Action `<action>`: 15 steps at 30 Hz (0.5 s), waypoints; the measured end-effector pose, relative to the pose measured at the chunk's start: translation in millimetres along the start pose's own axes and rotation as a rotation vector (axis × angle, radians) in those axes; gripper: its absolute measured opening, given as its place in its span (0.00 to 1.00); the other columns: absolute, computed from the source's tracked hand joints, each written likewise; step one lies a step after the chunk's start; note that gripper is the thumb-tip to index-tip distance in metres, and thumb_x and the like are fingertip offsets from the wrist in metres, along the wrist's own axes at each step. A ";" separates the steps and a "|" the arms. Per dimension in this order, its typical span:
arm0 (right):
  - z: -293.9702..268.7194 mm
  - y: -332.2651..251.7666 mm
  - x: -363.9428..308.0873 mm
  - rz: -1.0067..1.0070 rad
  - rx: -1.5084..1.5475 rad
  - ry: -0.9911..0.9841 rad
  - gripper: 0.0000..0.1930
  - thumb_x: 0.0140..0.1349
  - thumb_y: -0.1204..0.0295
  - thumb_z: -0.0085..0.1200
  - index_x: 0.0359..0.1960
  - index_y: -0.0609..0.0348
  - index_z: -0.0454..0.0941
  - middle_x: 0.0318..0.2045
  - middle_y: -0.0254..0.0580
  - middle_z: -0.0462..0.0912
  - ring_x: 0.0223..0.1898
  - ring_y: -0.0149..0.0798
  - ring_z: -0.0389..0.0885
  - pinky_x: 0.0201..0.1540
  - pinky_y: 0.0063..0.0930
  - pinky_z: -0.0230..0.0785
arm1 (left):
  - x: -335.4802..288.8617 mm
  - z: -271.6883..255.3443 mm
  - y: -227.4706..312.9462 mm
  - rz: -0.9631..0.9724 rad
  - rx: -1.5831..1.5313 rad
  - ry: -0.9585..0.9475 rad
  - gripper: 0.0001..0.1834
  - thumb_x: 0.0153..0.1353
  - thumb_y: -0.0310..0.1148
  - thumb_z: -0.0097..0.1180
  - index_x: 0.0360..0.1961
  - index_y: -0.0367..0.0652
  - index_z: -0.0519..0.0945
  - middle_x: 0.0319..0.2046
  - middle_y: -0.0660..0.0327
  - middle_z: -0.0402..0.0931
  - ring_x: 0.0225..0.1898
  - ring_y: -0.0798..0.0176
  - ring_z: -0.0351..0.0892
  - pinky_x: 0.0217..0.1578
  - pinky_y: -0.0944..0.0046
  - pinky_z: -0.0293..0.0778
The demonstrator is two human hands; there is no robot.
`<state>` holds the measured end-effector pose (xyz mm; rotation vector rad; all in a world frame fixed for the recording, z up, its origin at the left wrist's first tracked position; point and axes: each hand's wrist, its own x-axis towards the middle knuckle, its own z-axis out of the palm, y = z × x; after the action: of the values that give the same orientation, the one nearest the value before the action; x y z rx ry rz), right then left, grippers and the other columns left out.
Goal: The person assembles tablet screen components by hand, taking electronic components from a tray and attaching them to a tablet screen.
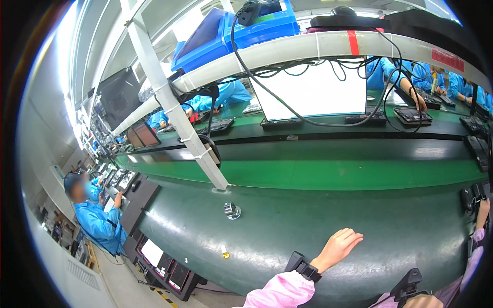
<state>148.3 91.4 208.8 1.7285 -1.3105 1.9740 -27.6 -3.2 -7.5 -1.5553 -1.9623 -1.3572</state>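
Observation:
My left hand (339,249) is over the dark green bench top (287,220), fingers stretched out and close together, with nothing in it. Whether it touches the surface is hard to tell. A black device is strapped to that wrist (304,267), above a pink sleeve. At the lower edge, only the back of my right hand (423,302) shows beside another black wrist device (408,287); its fingers are out of sight. Farther left on the bench are a small shiny metal cylinder on a round base (232,210), a small yellow piece (225,252) and a tiny white piece (186,260).
A white post (174,113) rises from the bench, carrying a rail with hanging cables and blue bins (241,33). Behind stands a bright white panel (313,90). A person in blue (97,220) works at left; a pink-sleeved co-worker's hand (482,213) is at right.

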 end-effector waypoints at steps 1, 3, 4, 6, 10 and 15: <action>-2.4 -1.4 -1.6 0.000 -0.001 0.001 0.14 0.62 0.77 0.48 0.18 0.58 0.76 0.23 0.40 0.76 0.18 0.36 0.70 0.19 0.25 0.61 | -0.9 0.5 -0.8 -0.002 0.001 -0.001 0.06 0.54 0.26 0.61 0.34 0.39 0.79 0.24 0.60 0.72 0.27 0.59 0.73 0.29 0.63 0.71; -8.7 -4.8 -5.7 0.045 0.065 -0.167 0.09 0.61 0.81 0.48 0.25 0.68 0.80 0.20 0.44 0.75 0.28 0.45 0.80 0.29 0.26 0.75 | -0.9 0.9 -0.9 -0.003 0.000 -0.003 0.06 0.54 0.26 0.61 0.34 0.39 0.79 0.24 0.60 0.72 0.27 0.59 0.73 0.29 0.63 0.71; -8.8 -4.1 -5.9 0.045 0.064 -0.166 0.09 0.61 0.81 0.48 0.25 0.68 0.80 0.20 0.44 0.75 0.28 0.45 0.80 0.29 0.26 0.75 | -0.6 0.8 -0.6 0.000 -0.002 -0.001 0.06 0.54 0.26 0.61 0.34 0.39 0.79 0.24 0.60 0.72 0.27 0.59 0.73 0.29 0.63 0.71; -9.1 -2.5 -6.5 -0.011 0.070 -0.163 0.08 0.59 0.83 0.50 0.24 0.68 0.80 0.18 0.42 0.73 0.27 0.45 0.80 0.29 0.28 0.75 | -0.1 0.7 -0.6 0.002 -0.002 0.000 0.06 0.54 0.26 0.61 0.34 0.39 0.79 0.24 0.60 0.72 0.27 0.59 0.73 0.29 0.63 0.71; 21.7 10.0 -20.9 -0.182 0.009 0.103 0.06 0.57 0.84 0.52 0.24 0.69 0.80 0.20 0.45 0.75 0.28 0.47 0.80 0.30 0.29 0.75 | -0.6 -0.4 -0.6 -0.004 0.002 -0.004 0.07 0.54 0.26 0.61 0.34 0.39 0.79 0.25 0.60 0.72 0.27 0.59 0.73 0.29 0.63 0.71; -6.1 0.0 -0.5 -0.023 0.051 -0.102 0.05 0.57 0.83 0.54 0.24 0.69 0.80 0.23 0.50 0.78 0.30 0.48 0.81 0.30 0.30 0.75 | -1.3 1.6 -1.4 -0.005 0.000 -0.001 0.07 0.54 0.26 0.61 0.34 0.39 0.79 0.25 0.60 0.72 0.27 0.59 0.73 0.29 0.63 0.71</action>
<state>144.3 96.0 208.8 1.8822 -1.2760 1.9459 -27.9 -2.7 -10.0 -1.5527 -1.9677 -1.3585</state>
